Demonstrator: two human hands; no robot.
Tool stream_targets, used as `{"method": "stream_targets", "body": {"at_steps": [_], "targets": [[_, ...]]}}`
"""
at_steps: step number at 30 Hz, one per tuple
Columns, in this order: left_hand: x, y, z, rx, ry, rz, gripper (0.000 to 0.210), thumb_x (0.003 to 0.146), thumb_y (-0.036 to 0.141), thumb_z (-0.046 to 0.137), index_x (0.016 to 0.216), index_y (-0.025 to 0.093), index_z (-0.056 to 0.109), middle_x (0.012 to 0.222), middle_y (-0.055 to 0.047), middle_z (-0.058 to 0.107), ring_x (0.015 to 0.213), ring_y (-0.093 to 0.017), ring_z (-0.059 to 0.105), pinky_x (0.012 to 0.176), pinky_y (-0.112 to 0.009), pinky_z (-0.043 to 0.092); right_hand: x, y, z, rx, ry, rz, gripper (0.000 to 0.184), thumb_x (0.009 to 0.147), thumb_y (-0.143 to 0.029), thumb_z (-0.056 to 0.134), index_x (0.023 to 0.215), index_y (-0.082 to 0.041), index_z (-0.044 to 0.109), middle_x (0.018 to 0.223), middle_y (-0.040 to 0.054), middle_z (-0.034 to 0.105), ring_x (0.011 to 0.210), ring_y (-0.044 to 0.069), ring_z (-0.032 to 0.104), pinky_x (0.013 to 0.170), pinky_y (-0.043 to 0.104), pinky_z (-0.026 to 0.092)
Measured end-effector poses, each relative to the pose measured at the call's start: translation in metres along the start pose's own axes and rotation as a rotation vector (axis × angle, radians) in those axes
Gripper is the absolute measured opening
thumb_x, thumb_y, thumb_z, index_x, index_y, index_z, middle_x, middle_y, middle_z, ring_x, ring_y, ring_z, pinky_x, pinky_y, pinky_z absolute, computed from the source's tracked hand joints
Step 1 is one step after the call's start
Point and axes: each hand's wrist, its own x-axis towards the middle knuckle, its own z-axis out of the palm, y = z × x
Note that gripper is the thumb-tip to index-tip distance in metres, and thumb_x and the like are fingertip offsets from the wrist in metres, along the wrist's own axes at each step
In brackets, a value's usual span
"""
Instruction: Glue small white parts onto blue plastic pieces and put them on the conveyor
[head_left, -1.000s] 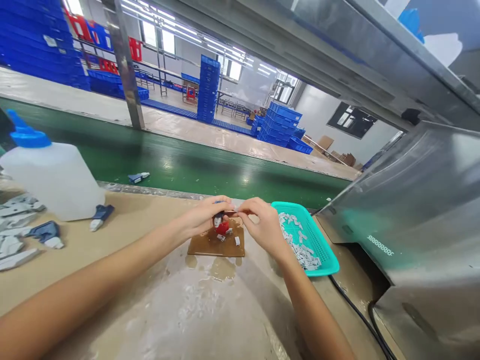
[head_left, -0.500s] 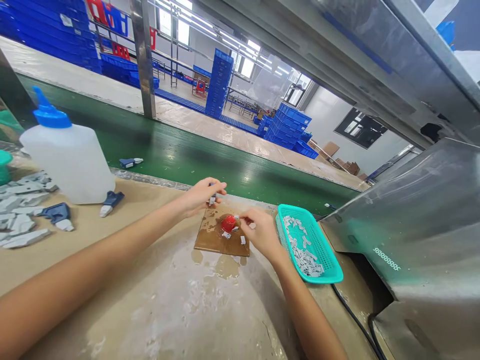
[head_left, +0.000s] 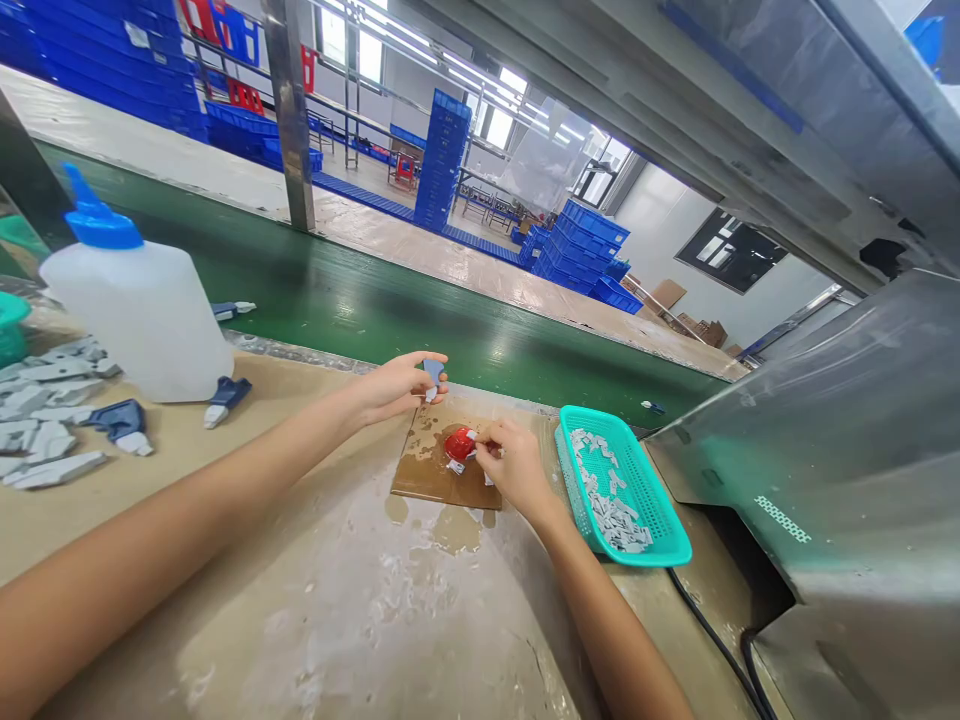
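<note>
My left hand point(head_left: 401, 385) is closed around a small blue-grey plastic part point(head_left: 433, 372) with a white tip, held above the far edge of a brown board point(head_left: 424, 485). A round red thing point(head_left: 457, 444), wet-looking, sits on that board. At its right side my right hand point(head_left: 514, 460) pinches a small white plastic piece point(head_left: 472, 436). The piece seems to touch the red thing, though fingers partly cover it. Another white piece point(head_left: 455, 467) lies on the board just in front of the red thing.
To the right stands a turquoise basket point(head_left: 667, 535) holding many small white pieces. A white bottle with a blue nozzle point(head_left: 139, 315), grey parts point(head_left: 56, 425) and blue-and-white parts point(head_left: 124, 422) are at the left. Beyond runs a green conveyor belt point(head_left: 360, 295); a metal housing point(head_left: 847, 450) stands right.
My left hand has turned so the blue-grey part shows more plainly. My right hand has brought a white piece against the red thing. Parts on the belt have shifted left.
</note>
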Motion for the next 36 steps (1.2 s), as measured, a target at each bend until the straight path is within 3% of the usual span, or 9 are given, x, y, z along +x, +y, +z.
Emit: {"method": "stream_targets", "body": {"at_steps": [5, 9, 13, 18, 22, 25, 31, 36], "targets": [[-0.003, 0.001, -0.002, 0.15, -0.087, 0.043, 0.031, 0.068, 0.013, 0.059, 0.099, 0.016, 0.056, 0.063, 0.001, 0.053, 0.062, -0.012, 0.056, 0.062, -0.026, 0.042, 0.0, -0.001, 0.0, 0.027, 0.004, 0.0, 0.017, 0.069, -0.006, 0.049, 0.058, -0.018, 0.056, 0.06, -0.0004, 0.051, 0.055, 0.012, 0.048, 0.053, 0.023, 0.039], [-0.005, 0.001, -0.002, 0.375, -0.049, 0.161, 0.04, 0.059, 0.019, 0.068, 0.098, 0.017, 0.058, 0.064, 0.002, 0.056, 0.063, -0.013, 0.055, 0.064, -0.027, 0.041, 0.0, -0.001, 0.0, 0.028, -0.004, -0.008, 0.018, 0.069, -0.006, 0.048, 0.058, -0.018, 0.057, 0.061, 0.0005, 0.053, 0.056, 0.013, 0.049, 0.054, 0.023, 0.04], [-0.002, -0.001, -0.004, 0.551, -0.03, 0.278, 0.026, 0.054, 0.023, 0.071, 0.078, 0.016, 0.065, 0.062, 0.001, 0.059, 0.064, -0.014, 0.055, 0.064, -0.027, 0.041, 0.0, -0.002, -0.002, 0.037, -0.007, 0.01, 0.018, 0.069, -0.006, 0.049, 0.06, -0.018, 0.06, 0.062, 0.0013, 0.056, 0.057, 0.013, 0.05, 0.055, 0.024, 0.041], [-0.006, 0.0, 0.002, 0.493, -0.117, 0.282, 0.019, 0.053, 0.017, 0.07, 0.072, 0.016, 0.067, 0.064, 0.0, 0.063, 0.067, -0.016, 0.058, 0.07, -0.028, 0.044, 0.001, -0.013, -0.008, 0.217, 0.008, 0.061, 0.015, 0.069, -0.011, 0.052, 0.062, -0.019, 0.063, 0.066, 0.0025, 0.062, 0.061, 0.014, 0.054, 0.057, 0.026, 0.044], [-0.013, 0.003, 0.01, 0.464, -0.145, 0.28, 0.019, 0.054, 0.013, 0.068, 0.072, 0.016, 0.067, 0.068, -0.001, 0.066, 0.068, -0.016, 0.06, 0.074, -0.029, 0.045, 0.004, -0.023, -0.018, 0.497, 0.209, 0.155, 0.01, 0.071, -0.019, 0.057, 0.072, -0.02, 0.067, 0.076, 0.0038, 0.065, 0.072, 0.016, 0.059, 0.065, 0.028, 0.05], [-0.018, 0.003, 0.015, 0.474, -0.162, 0.3, 0.018, 0.054, 0.013, 0.068, 0.072, 0.017, 0.068, 0.067, 0.0, 0.065, 0.067, -0.016, 0.06, 0.073, -0.029, 0.046, 0.006, -0.023, -0.022, 0.581, 0.304, 0.184, 0.013, 0.071, -0.02, 0.057, 0.079, -0.021, 0.068, 0.08, 0.0039, 0.064, 0.072, 0.015, 0.06, 0.068, 0.03, 0.051], [-0.023, 0.002, 0.021, 0.441, -0.195, 0.275, 0.017, 0.053, 0.011, 0.069, 0.069, 0.016, 0.068, 0.06, 0.002, 0.061, 0.062, -0.014, 0.058, 0.067, -0.028, 0.047, 0.005, -0.018, -0.021, 0.524, 0.284, 0.149, 0.012, 0.071, -0.019, 0.058, 0.075, -0.021, 0.068, 0.077, 0.0037, 0.063, 0.075, 0.017, 0.059, 0.067, 0.03, 0.052], [-0.023, -0.01, 0.026, 0.173, -0.18, 0.197, 0.021, 0.053, 0.014, 0.073, 0.073, 0.015, 0.065, 0.07, 0.0, 0.064, 0.068, -0.013, 0.059, 0.07, -0.028, 0.048, 0.005, -0.015, -0.019, 0.549, 0.251, 0.096, 0.015, 0.073, -0.022, 0.057, 0.084, -0.022, 0.067, 0.084, 0.0044, 0.059, 0.082, 0.016, 0.058, 0.064, 0.027, 0.052]]}}
